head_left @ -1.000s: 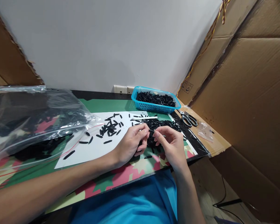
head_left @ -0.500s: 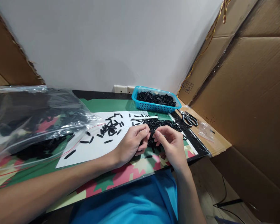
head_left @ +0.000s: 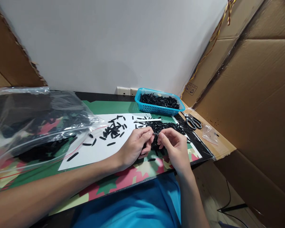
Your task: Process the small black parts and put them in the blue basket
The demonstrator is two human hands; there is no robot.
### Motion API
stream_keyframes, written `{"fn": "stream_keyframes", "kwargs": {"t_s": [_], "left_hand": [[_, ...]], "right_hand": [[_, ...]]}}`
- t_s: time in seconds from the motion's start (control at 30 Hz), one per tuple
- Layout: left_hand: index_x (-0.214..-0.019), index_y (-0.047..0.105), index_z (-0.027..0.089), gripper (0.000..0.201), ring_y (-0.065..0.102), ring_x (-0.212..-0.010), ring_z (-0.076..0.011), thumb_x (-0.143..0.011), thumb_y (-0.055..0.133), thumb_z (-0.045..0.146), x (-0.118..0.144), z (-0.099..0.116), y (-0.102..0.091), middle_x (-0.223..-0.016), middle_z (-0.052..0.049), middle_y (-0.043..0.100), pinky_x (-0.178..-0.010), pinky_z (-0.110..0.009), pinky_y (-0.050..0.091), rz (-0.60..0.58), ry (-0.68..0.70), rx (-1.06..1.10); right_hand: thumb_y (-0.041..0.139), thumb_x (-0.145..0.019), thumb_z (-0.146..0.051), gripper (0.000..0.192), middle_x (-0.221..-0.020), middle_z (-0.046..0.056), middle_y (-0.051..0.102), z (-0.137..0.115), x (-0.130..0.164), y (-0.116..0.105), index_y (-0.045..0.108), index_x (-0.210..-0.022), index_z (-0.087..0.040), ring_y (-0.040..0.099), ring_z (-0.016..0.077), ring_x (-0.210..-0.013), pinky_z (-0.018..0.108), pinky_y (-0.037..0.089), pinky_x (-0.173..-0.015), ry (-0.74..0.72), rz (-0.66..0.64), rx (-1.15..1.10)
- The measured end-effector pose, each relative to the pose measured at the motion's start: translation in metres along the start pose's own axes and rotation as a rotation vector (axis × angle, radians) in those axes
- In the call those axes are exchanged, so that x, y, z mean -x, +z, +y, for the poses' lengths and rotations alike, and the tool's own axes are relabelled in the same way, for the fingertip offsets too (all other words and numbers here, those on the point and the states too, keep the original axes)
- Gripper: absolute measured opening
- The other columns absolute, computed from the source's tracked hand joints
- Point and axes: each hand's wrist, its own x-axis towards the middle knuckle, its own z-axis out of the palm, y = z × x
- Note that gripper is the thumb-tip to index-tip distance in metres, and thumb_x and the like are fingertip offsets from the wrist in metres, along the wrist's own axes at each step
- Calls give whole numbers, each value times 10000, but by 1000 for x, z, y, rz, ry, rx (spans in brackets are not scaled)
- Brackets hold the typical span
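Between the fingertips of my two hands is a small dark strip (head_left: 155,133), held level. My left hand (head_left: 142,142) pinches its left end, with the other fingers curled in. My right hand (head_left: 173,143) pinches the right end between thumb and forefinger. Just behind and beneath the hands spreads a heap of black strips (head_left: 167,125), partly hidden by them. To the left, a looser group of black strips (head_left: 114,129) lies on a white sheet of paper (head_left: 85,158).
A blue basket (head_left: 159,110) full of black pieces stands at the back by the wall. Scissors (head_left: 192,122) and a small clear bag (head_left: 209,134) lie to the right. A large clear zip bag (head_left: 68,110) covers the left side. Cardboard (head_left: 251,95) walls the right.
Both hands stay nearly in place, still pinching; the small strip between the fingertips shows more plainly now. The view has shifted very slightly.
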Motion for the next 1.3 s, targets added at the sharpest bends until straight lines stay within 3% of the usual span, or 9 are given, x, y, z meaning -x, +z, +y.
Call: {"fn": "stream_keyframes", "kwargs": {"t_s": [0.53,1.07,1.2,1.3], "left_hand": [[-741,484,192,377,318,-429,-51,-1016,565,437,0,-1,-1,-577,78,412,-382,-155,269,-11,24,39],[-644,497,191,419,290,-387,-60,-968,551,451,-2,-1,-2,-468,66,383,-371,-162,269,2,-61,67],[-675,512,192,376,277,-389,-63,-969,533,425,-2,-1,-3,-468,68,382,-376,-157,265,11,-57,88],[-687,517,192,361,283,-388,-63,-964,537,423,-1,0,-2,-474,72,380,-375,-154,252,39,-56,111]], "right_hand": [[678,-992,-393,224,-757,14,675,0,1,2,702,-902,-189,606,150,-676,261,496,-613,6,-11,15],[631,-1005,-452,300,-707,13,669,2,3,5,678,-849,-200,611,165,-636,284,495,-602,3,12,111],[615,-1014,-394,261,-741,24,680,-11,-10,-3,688,-853,-203,623,181,-682,317,497,-651,-138,72,283],[610,-1017,-368,233,-752,20,668,-27,-50,-8,683,-855,-216,614,173,-684,316,493,-667,-362,210,402]]}}
